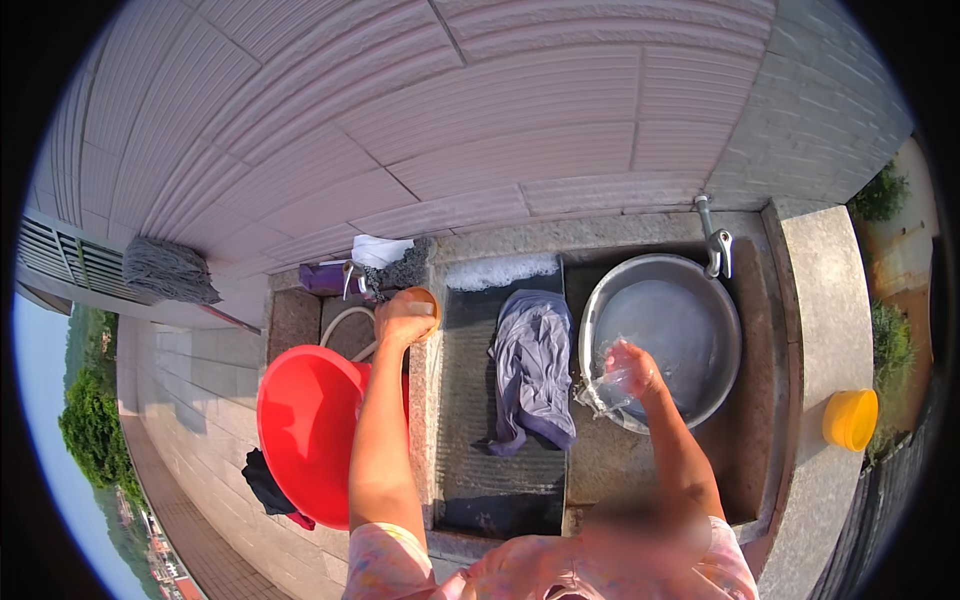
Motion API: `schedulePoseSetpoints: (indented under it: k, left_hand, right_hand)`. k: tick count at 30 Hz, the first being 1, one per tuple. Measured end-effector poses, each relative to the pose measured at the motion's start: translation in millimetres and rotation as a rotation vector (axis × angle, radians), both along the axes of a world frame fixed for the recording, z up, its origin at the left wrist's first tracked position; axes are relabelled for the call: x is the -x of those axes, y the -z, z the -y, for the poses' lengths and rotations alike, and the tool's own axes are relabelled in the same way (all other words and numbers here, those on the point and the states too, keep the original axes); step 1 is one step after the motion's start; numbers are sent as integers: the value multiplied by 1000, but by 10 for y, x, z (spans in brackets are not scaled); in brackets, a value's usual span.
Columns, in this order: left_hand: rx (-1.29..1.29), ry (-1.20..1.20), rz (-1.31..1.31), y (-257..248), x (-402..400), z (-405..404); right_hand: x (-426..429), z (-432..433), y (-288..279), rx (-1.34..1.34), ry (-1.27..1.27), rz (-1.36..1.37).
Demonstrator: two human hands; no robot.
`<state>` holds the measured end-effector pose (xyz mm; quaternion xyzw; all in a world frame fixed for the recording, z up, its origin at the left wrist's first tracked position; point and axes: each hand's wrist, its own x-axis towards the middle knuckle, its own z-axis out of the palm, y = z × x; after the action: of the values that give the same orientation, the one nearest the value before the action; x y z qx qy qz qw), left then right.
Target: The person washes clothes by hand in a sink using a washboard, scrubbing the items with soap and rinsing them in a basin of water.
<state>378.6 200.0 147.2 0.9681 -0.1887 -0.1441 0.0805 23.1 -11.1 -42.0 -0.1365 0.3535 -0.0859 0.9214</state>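
My left hand (403, 319) is closed around the edge of a round orange-brown object (427, 300) on the stone divider; the hand covers much of it, so its kind is unclear. My right hand (634, 369) is over the near-left rim of a metal basin (735, 352), with clear water splashing about its fingers and no solid thing seen in it. Cloudy water (667, 330) fills part of the basin. Between my hands, a crumpled grey-purple garment (532, 367) lies on the ribbed stone washboard (461, 420). White suds (499, 272) sit at the board's far end.
A tilted red plastic basin (307, 435) stands left of the divider, with dark cloth (266, 480) beside it. A metal tap (718, 251) reaches over the basin's far side. Another tap (354, 277) and a pale hose (337, 322) are at left. A yellow tub (850, 420) stands on the right ledge.
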Motion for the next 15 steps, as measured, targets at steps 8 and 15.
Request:
schedulePoseSetpoints:
  k: [8,15]
  left_hand:
    - [-13,16,-3,37,32,87]
    - [84,-101,92,12,80,57]
  right_hand:
    - [-662,-921,-624,962,-198,-282]
    - [-610,-1231,-1256,1924,-211,-320]
